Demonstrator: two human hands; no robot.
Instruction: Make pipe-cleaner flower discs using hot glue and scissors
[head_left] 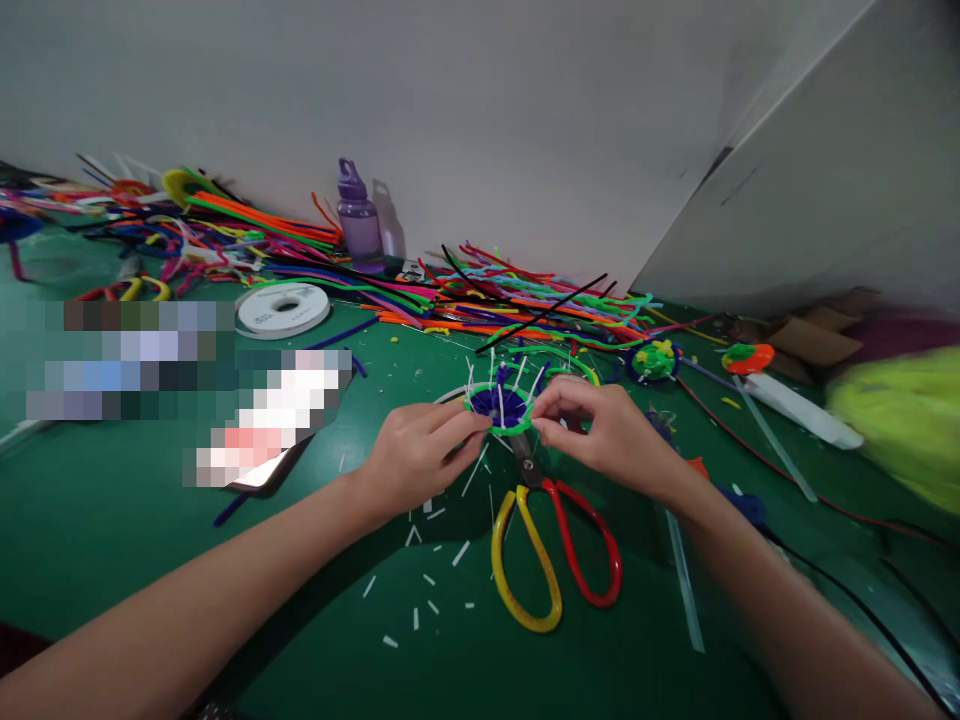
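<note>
A small round piece (501,408) with a blue middle, a green fuzzy rim and white strips standing up around it is held between both hands. My left hand (429,452) pinches its left front edge. On its right edge are the closed thumb and fingertips of my right hand (589,428). Scissors (529,468) with one yellow and one red handle lie on the green table (360,620) just below the piece, their blades partly hidden under it. Short white offcuts (460,553) are scattered left of the scissors.
Behind lie heaps of coloured pipe cleaners (517,300) and a purple bottle (360,220). At left are a white ribbon spool (283,310), a blurred-out phone (277,430) and more scissors (135,288). A glue gun (806,410) and yellow-green bundle (907,425) lie right.
</note>
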